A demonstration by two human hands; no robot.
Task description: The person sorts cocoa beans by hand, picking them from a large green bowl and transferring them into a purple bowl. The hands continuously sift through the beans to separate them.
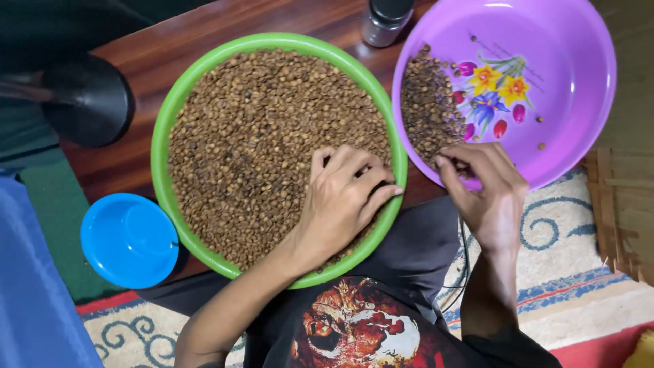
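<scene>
- Left hand (344, 197) palm down in the green basin (163, 129), resting on the brown beans (259, 136); fingers curled loosely, knuckles up. Can't tell if any beans are pinched underneath, since the palm hides them.
- Right hand (487, 191) at the near rim of the purple basin (579, 75), fingertips (443, 162) bunched narrow and touching the smaller bean pile (429, 109). Whether a bean sits between them is too small to make out.
- Green basin nearly full, sitting on a dark wooden table (157, 54); its near edge hangs over the table toward the person's lap.
- Purple basin just beside the green one, rims touching or nearly so; flower print on the bottom, a few stray beans lying apart from the pile. Its top edge is cut off by the frame.
- Small blue bowl (129, 238) left of the green basin, looks empty, partly tucked under its rim.
- Dark round object (95, 99) at upper left, unclear what it is.
- Dark-capped jar (385, 20) at top, cut off, contents not visible.
- Patterned rug (565, 232) below; thin cable (465, 259) by the right forearm, ends hidden.
- Wooden slats (623, 211) at right edge, cropped.
</scene>
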